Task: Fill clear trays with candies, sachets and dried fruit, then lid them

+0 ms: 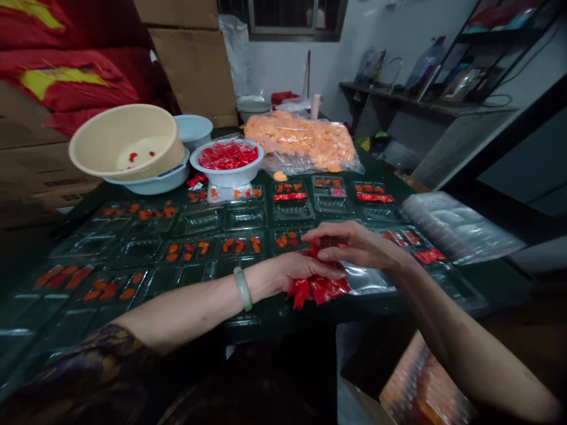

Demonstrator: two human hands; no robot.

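Red shiny packets point(321, 290), one bunch: hanging over the near side of the table point(498, 280), where the left hand point(305, 267) is holding them in loosely bent fingers. Right hand point(349, 241): arching above, its half-curled fingers touching the top of the bunch; whether they are pinching a packet, I cannot tell. Pale green bangle point(243, 288): circling the left wrist. Clear trays point(201, 221): lying in rows, many holding orange pieces, some also red packets. White bowl point(231, 176): standing beyond, holding more such packets. Cream basin point(148, 127): resting tilted on a pale blue basin point(153, 185), leftward. Clear bag of orange pieces point(301, 140): lying right of the bowl.
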